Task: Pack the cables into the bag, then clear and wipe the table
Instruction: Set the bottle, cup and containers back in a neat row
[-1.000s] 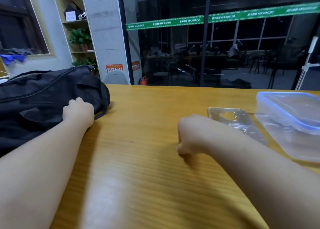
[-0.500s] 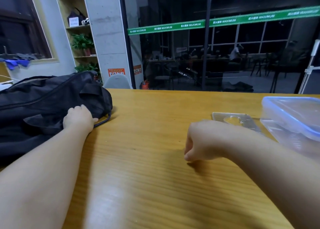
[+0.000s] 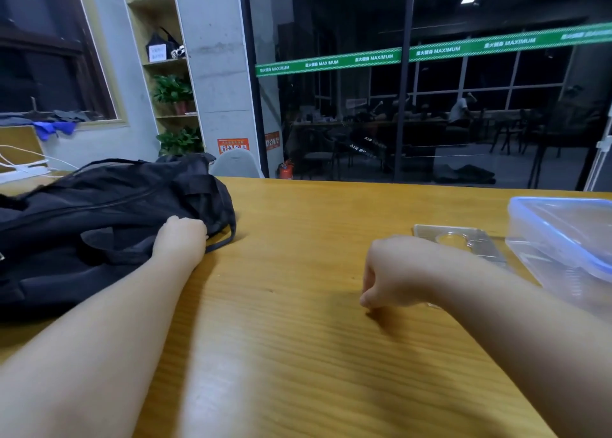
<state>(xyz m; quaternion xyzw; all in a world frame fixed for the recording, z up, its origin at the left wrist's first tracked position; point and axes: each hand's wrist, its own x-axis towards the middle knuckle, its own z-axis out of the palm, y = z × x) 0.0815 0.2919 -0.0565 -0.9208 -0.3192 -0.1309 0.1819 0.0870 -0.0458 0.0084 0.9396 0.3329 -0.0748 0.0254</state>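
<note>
Now the black bag (image 3: 99, 225) lies at the table's (image 3: 298, 354) left end, w/ the left hand (image 3: 181, 237) on its near edge, fingers hidden, so grip can't be told. Right hand (image 3: 394, 272) is fisted, knuckles down, mid-table, seemingly empty, just left of a clear plastic tray (image 3: 460, 243) & lidded container (image 3: 569, 238).

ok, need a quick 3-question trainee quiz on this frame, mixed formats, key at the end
1. True or false: the left hand rests on the black fabric bag.
2. Which lies nearest the right hand? A) the clear plastic container with a blue-rimmed lid B) the flat clear plastic tray C) the bag
3. Fill in: the right hand's fingers are ____ above the wooden table.

Key: 1 true; 2 B; 3 curled (whether they hold anything cannot be told).
</note>
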